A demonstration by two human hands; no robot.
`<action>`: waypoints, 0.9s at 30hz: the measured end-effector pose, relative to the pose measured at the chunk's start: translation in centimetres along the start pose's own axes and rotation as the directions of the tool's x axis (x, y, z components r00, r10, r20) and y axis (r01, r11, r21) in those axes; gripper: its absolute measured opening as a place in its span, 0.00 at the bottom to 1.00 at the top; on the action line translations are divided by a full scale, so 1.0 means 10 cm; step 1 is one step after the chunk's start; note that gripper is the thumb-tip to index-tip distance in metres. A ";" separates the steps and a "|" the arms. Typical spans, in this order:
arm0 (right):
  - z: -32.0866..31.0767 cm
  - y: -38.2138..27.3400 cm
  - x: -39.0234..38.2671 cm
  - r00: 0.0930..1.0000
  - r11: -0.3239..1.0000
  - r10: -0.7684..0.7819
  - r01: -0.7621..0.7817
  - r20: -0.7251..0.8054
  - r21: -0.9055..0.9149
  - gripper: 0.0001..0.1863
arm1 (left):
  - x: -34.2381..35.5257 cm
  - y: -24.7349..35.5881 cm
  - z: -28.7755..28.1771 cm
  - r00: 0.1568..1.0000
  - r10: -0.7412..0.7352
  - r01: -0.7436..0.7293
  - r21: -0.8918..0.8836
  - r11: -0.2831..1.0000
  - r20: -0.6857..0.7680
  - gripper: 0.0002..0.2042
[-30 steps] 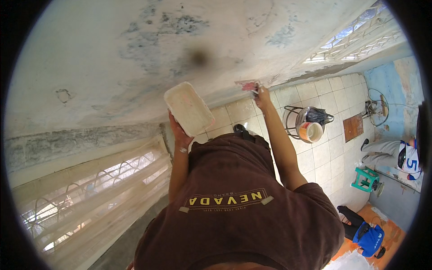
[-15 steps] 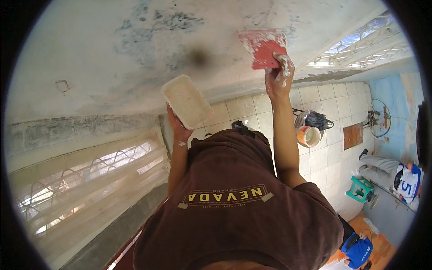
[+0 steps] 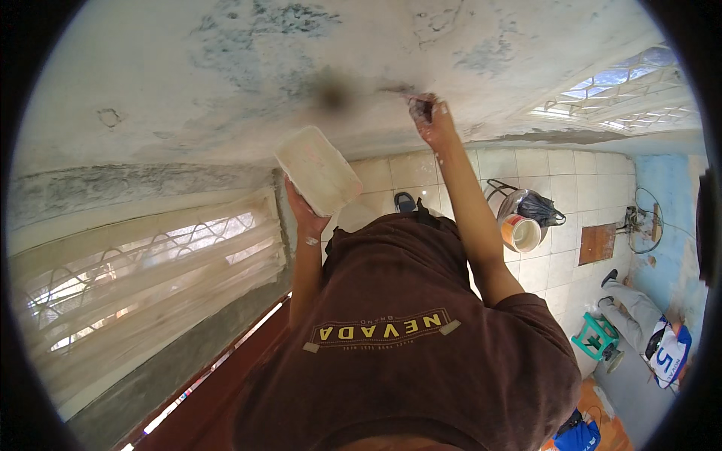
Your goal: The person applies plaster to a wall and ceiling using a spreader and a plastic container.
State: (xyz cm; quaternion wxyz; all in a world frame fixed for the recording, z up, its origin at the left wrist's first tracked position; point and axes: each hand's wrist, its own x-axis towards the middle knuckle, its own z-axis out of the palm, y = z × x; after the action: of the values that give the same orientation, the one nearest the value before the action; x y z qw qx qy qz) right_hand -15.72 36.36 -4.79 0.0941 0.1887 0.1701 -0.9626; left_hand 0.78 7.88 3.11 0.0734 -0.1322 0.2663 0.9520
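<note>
My left hand (image 3: pixel 303 213) grips a shallow, off-white rectangular tray (image 3: pixel 320 173) from below and holds it close to the wall. My right hand (image 3: pixel 432 124) is raised to the pale wall (image 3: pixel 248 98), its fingers closed and smeared with white filler. They are round a red putty scraper, now turned nearly edge-on, so that only a thin dark edge shows beside the fingertips. Dark patchy stains (image 3: pixel 293 19) mark the wall beyond the tray, and a small chipped spot (image 3: pixel 110 117) lies to the left.
On the tiled floor (image 3: pixel 556 270) stand an orange-and-white bucket (image 3: pixel 520 234) and a black plastic bag (image 3: pixel 543 208). A green stool (image 3: pixel 596 337) is farther right, beside another person (image 3: pixel 668 357). Curtained window (image 3: pixel 150 278) at left, grilled window (image 3: pixel 617 90) at right.
My right hand has moved left and down in the picture, turning the scraper from broad face to nearly edge-on. The tray has stayed almost in place; the view has shifted slightly.
</note>
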 end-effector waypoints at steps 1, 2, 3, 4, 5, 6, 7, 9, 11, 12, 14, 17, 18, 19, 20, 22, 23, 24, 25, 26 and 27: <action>0.26 -0.10 -0.14 0.998 0.998 0.001 0.004 -0.069 0.070 0.15 | -0.04 -0.02 -0.09 1.000 0.003 -0.003 -0.024 1.000 -0.028 0.31; 0.48 -0.19 -0.44 0.982 0.972 -0.184 0.188 0.044 -0.143 0.14 | -0.09 -0.04 -0.15 0.998 0.008 -0.011 -0.054 0.998 -0.057 0.31; 0.60 -0.29 -0.65 0.957 0.928 -0.265 0.286 0.118 -0.240 0.13 | -0.11 -0.07 -0.13 0.998 0.006 -0.010 -0.056 0.998 -0.060 0.31; 0.71 -0.39 -0.85 0.921 0.865 -0.341 0.386 0.190 -0.321 0.13 | -0.15 -0.09 -0.08 0.998 0.003 -0.008 -0.077 0.997 -0.064 0.31; 0.75 -0.51 -0.98 0.945 0.939 -0.321 0.327 0.062 -0.110 0.12 | -0.19 -0.11 -0.05 0.998 0.001 -0.008 -0.097 0.995 -0.067 0.30; 0.73 -0.62 -1.03 0.960 0.953 -0.275 0.280 -0.059 0.116 0.12 | -0.19 -0.12 -0.03 0.998 0.001 -0.007 -0.099 0.995 -0.068 0.30; 0.60 -0.67 -1.00 0.961 0.955 -0.269 0.274 -0.059 0.112 0.12 | -0.21 -0.12 -0.02 0.998 0.008 -0.015 -0.101 0.995 -0.067 0.30; 0.18 -0.65 -0.83 0.971 0.952 -0.214 0.184 0.104 0.246 0.11 | -0.21 -0.15 -0.04 0.998 0.021 -0.027 -0.106 0.994 -0.063 0.30; -0.36 -0.37 -0.56 0.996 0.976 -0.084 0.076 0.029 0.203 0.09 | -0.20 -0.17 -0.13 0.995 0.016 -0.029 -0.135 0.990 -0.097 0.30; -0.53 -0.21 -0.45 0.999 0.995 0.016 -0.011 -0.041 0.099 0.10 | -0.21 -0.18 -0.14 0.995 0.025 -0.039 -0.139 0.990 -0.101 0.30; -0.74 0.12 -0.28 0.971 0.972 0.158 -0.185 -0.178 -0.147 0.15 | -0.20 -0.21 -0.12 0.989 0.068 -0.083 -0.111 0.990 -0.129 0.30; -1.11 0.36 0.02 0.971 0.966 0.237 -0.240 -0.038 -0.099 0.13 | -0.06 -0.25 -0.01 0.991 0.050 -0.060 -0.072 0.996 -0.124 0.33; -0.91 0.44 0.00 0.966 0.960 0.255 -0.257 -0.031 -0.108 0.13 | -0.09 -0.24 -0.02 0.989 0.069 -0.080 -0.075 0.994 -0.133 0.33; -0.72 0.48 -0.02 0.979 0.977 0.199 -0.202 -0.050 -0.074 0.11 | -0.11 -0.24 -0.02 0.988 0.076 -0.088 -0.085 0.993 -0.136 0.33; -0.47 0.45 -0.07 0.987 0.988 0.145 -0.148 -0.071 -0.044 0.10 | -0.15 -0.23 -0.03 0.986 0.085 -0.100 -0.097 0.990 -0.140 0.33; 0.02 0.22 -0.21 0.995 0.995 0.097 -0.098 -0.020 -0.017 0.08 | -0.23 -0.22 -0.04 0.981 0.106 -0.123 -0.098 0.988 -0.164 0.33; 0.16 0.05 -0.26 0.999 0.998 0.032 -0.033 0.023 0.050 0.08 | -0.24 -0.21 -0.03 0.979 0.104 -0.121 -0.093 0.988 -0.174 0.34; 0.30 -0.13 -0.30 0.997 0.992 -0.036 0.028 0.066 0.122 0.07 | -0.24 -0.21 -0.04 0.978 0.110 -0.128 -0.093 0.987 -0.176 0.34; 0.16 -0.34 -0.23 0.969 0.958 -0.098 0.031 0.225 0.284 0.07 | -0.21 -0.22 -0.05 0.980 0.108 -0.124 -0.090 0.988 -0.167 0.34; 0.27 -0.41 -0.40 0.959 0.988 -0.155 0.147 0.237 0.050 0.08 | -0.25 -0.22 -0.11 0.976 0.124 -0.141 -0.091 0.986 -0.177 0.34; 0.41 -0.50 -0.59 0.945 0.942 -0.210 0.264 0.250 -0.206 0.11 | -0.30 -0.22 -0.15 0.973 0.135 -0.154 -0.093 0.984 -0.187 0.34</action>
State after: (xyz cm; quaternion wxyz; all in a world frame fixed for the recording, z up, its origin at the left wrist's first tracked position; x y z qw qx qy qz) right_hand -12.94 40.16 2.58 0.0174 0.0442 0.2936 -0.9547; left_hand 4.45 8.75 1.67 -0.0278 -0.2016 0.2295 0.9518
